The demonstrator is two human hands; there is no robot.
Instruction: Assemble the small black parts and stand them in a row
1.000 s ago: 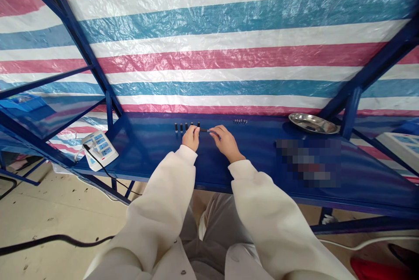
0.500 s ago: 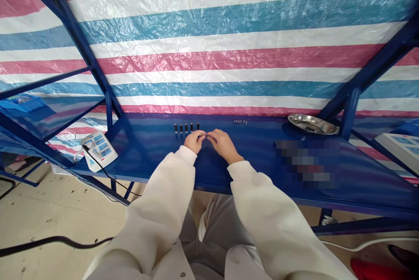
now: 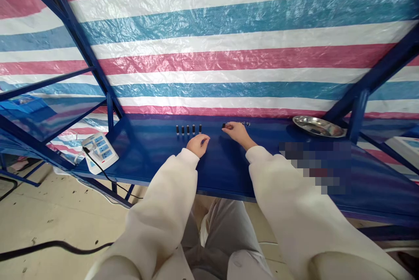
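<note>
My left hand is over the blue table, thumb and fingers curled to a pinch; whatever lies between them is too small to make out. To its right, my right hand reaches toward the back of the table, closed on a small black piece at its fingertips. Several black cylinders with silvery lower ends stand in a row just behind my left hand. Small shiny metal parts lie in a row behind my right hand, which partly covers them.
A shallow metal dish sits at the back right of the blue table. Pixelated items lie at the right. On the left edge rests a white power strip with a black cable. Blue frame posts flank the table.
My hands, together at the fingertips before, have come apart. The right one has moved right and back, and a black piece now shows in its fingers. My left hand has barely moved.
</note>
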